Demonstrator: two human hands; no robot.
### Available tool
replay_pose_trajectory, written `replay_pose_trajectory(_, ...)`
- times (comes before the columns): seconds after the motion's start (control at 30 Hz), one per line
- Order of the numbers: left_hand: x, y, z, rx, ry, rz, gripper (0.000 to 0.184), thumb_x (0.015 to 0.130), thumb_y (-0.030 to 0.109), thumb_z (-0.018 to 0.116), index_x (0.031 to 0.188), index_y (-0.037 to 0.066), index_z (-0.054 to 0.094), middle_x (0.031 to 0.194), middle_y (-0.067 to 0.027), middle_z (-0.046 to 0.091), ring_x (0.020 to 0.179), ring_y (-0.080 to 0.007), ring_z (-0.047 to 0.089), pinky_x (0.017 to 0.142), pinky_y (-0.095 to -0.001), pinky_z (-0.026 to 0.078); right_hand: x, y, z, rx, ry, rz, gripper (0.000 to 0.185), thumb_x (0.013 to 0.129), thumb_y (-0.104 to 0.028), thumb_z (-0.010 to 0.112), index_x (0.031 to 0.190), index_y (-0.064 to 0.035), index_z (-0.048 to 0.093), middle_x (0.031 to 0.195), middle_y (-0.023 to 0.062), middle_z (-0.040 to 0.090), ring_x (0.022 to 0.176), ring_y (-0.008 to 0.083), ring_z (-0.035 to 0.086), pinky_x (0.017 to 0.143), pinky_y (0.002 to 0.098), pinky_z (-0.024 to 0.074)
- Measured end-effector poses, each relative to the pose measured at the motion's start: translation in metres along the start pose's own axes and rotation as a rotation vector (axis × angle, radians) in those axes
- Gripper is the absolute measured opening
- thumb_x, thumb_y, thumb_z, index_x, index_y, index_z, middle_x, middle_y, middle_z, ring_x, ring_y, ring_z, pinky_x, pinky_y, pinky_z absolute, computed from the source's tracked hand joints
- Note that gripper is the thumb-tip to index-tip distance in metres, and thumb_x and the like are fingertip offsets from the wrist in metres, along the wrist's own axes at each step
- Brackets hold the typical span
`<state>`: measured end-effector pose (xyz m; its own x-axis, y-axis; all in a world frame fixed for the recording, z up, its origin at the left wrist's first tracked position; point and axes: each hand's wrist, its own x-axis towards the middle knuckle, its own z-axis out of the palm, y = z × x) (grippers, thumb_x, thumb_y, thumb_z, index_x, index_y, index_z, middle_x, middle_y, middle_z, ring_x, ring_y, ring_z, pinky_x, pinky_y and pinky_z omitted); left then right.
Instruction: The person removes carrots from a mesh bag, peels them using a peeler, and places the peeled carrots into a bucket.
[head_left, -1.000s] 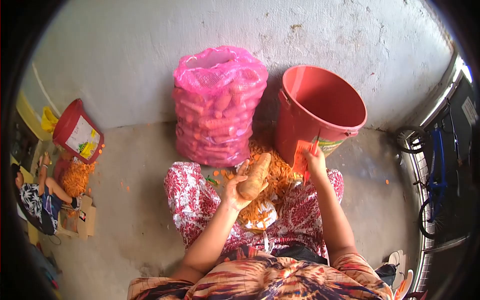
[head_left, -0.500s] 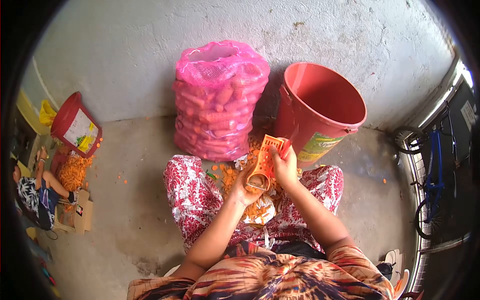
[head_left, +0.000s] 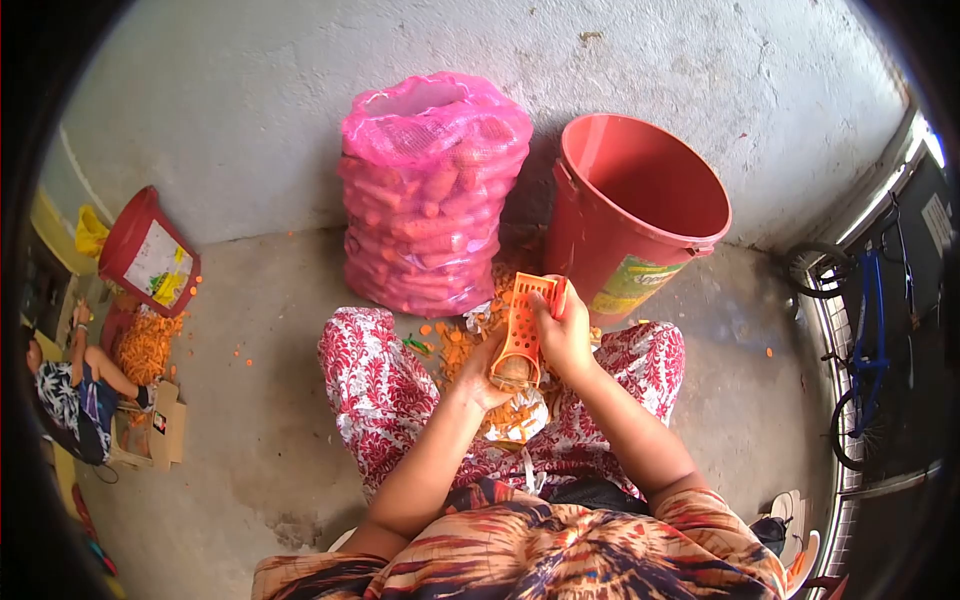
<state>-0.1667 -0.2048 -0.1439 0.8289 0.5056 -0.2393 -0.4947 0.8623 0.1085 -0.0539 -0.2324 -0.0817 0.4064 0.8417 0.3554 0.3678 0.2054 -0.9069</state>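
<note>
Gripping a peeler [head_left: 525,318] with the right hand [head_left: 564,332], over a carrot [head_left: 515,371] in the left hand [head_left: 476,376].
The left curls round the carrot beneath the peeler's near end; peelings [head_left: 456,353] lie on the floor [head_left: 265,400] below, with a sack [head_left: 430,225] and bucket [head_left: 592,235] just beyond.

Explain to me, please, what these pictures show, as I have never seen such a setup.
There is no machine here, only a person's bare hands. One camera worn on the head looks forward and down, so the wearer's shirt and legs show too. The left hand holds what looks like a carrot, mostly hidden by the orange tool with holes that the right hand holds against it. Orange scraps lie on the floor between the legs. Beyond stand a pink sack and a red bin. At the left edge is another person.
</note>
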Motion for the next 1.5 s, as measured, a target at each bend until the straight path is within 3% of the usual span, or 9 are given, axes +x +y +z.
replay_pose_trajectory(0.13, -0.005, 0.006, -0.001, 0.064, 0.002, -0.022, 0.033, 0.088, 0.03, 0.037, 0.103, 0.004, 0.05, 0.093, -0.0099, 0.058, 0.079, -0.0208, 0.059, 0.066, -0.0336, 0.05, 0.002, -0.009, -0.001, 0.009, -0.021, 0.039, 0.012, 0.08, -0.008, 0.053, 0.089, -0.001, 0.049, 0.07, 0.0035, 0.052, 0.065, 0.0084, 0.048, 0.06, 0.0245, 0.0419)
replay_pose_trajectory(0.23, -0.01, 0.009, -0.001, 0.106, -0.049, -0.075, 0.038, 0.088, 0.034, 0.037, 0.107, 0.002, 0.047, 0.092, -0.0123, 0.058, 0.077, -0.023, 0.059, 0.064, -0.034, 0.051, 0.019, 0.025, -0.003, -0.113, 0.115, -0.086, 0.012, 0.078, -0.007, 0.054, 0.085, -0.0007, 0.047, 0.069, 0.0151, 0.056, 0.064, 0.0208, 0.057, 0.057, 0.0325, 0.0431)
replay_pose_trajectory(0.43, -0.038, 0.0, 0.003, 0.196, 0.03, -0.176, 0.04, 0.086, 0.036, 0.041, 0.109, 0.004, 0.046, 0.087, -0.0141, 0.057, 0.072, -0.025, 0.059, 0.061, -0.0366, 0.05, 0.097, 0.096, -0.065, -0.35, 0.659, 0.006, 0.013, 0.081, -0.012, 0.051, 0.088, -0.0011, 0.046, 0.067, 0.0105, 0.055, 0.065, 0.0187, 0.056, 0.058, 0.0309, 0.0431)
replay_pose_trajectory(0.53, -0.032, 0.002, 0.0, 0.167, 0.099, -0.125, 0.04, 0.085, 0.037, 0.042, 0.107, 0.004, 0.047, 0.087, -0.0144, 0.057, 0.073, -0.0254, 0.059, 0.061, -0.0376, 0.05, 0.095, 0.075, -0.065, 0.016, 0.569, 0.071, 0.009, 0.082, -0.011, 0.051, 0.08, -0.004, 0.046, 0.068, 0.0007, 0.05, 0.061, 0.0084, 0.045, 0.056, 0.0245, 0.0403)
replay_pose_trajectory(0.77, -0.004, 0.016, -0.024, 0.03, -0.064, -0.092, 0.037, 0.086, 0.035, 0.038, 0.105, 0.005, 0.049, 0.09, -0.0116, 0.059, 0.075, -0.0259, 0.059, 0.061, -0.0393, 0.049, 0.016, 0.007, -0.002, 0.337, 0.066, 0.207, 0.015, 0.081, -0.009, 0.053, 0.094, -0.0033, 0.046, 0.076, 0.0021, 0.053, 0.067, 0.008, 0.051, 0.059, 0.0223, 0.0432)
replay_pose_trajectory(1.07, 0.005, 0.009, -0.006, 0.02, 0.119, 0.023, 0.029, 0.088, 0.024, 0.035, 0.103, 0.004, 0.05, 0.09, -0.0082, 0.059, 0.079, -0.0189, 0.059, 0.068, -0.0327, 0.049, 0.006, 0.007, 0.005, 0.014, -0.007, 0.042, 0.015, 0.079, -0.007, 0.055, 0.09, -0.0008, 0.047, 0.072, 0.0104, 0.058, 0.065, 0.0122, 0.056, 0.057, 0.0271, 0.0441)
replay_pose_trajectory(1.17, 0.007, 0.006, -0.01, 0.073, 0.115, 0.015, 0.03, 0.088, 0.026, 0.035, 0.103, 0.004, 0.049, 0.09, -0.0086, 0.058, 0.078, -0.019, 0.059, 0.066, -0.0329, 0.05, 0.004, 0.005, 0.002, 0.011, -0.032, 0.027, 0.015, 0.082, -0.008, 0.053, 0.093, -0.001, 0.046, 0.075, 0.0007, 0.05, 0.065, 0.0062, 0.047, 0.058, 0.0206, 0.0411)
replay_pose_trajectory(1.4, -0.027, 0.002, 0.007, 0.318, 0.007, -0.122, 0.039, 0.088, 0.037, 0.033, 0.107, 0.004, 0.044, 0.086, -0.0115, 0.056, 0.073, -0.0212, 0.058, 0.061, -0.0342, 0.05, 0.086, 0.082, -0.047, -0.266, 0.549, 0.025, 0.012, 0.08, -0.01, 0.053, 0.084, -0.0007, 0.045, 0.069, 0.0119, 0.053, 0.06, 0.0195, 0.049, 0.056, 0.0328, 0.0412)
replay_pose_trajectory(1.5, -0.027, 0.009, 0.011, 0.239, 0.042, -0.078, 0.042, 0.088, 0.039, 0.034, 0.11, 0.004, 0.043, 0.088, -0.0139, 0.056, 0.075, -0.0238, 0.058, 0.064, -0.0359, 0.049, 0.1, 0.101, -0.064, -0.129, 0.57, 0.053, 0.012, 0.08, -0.009, 0.052, 0.084, -0.0009, 0.045, 0.07, 0.0112, 0.054, 0.06, 0.0192, 0.052, 0.055, 0.0334, 0.0415)
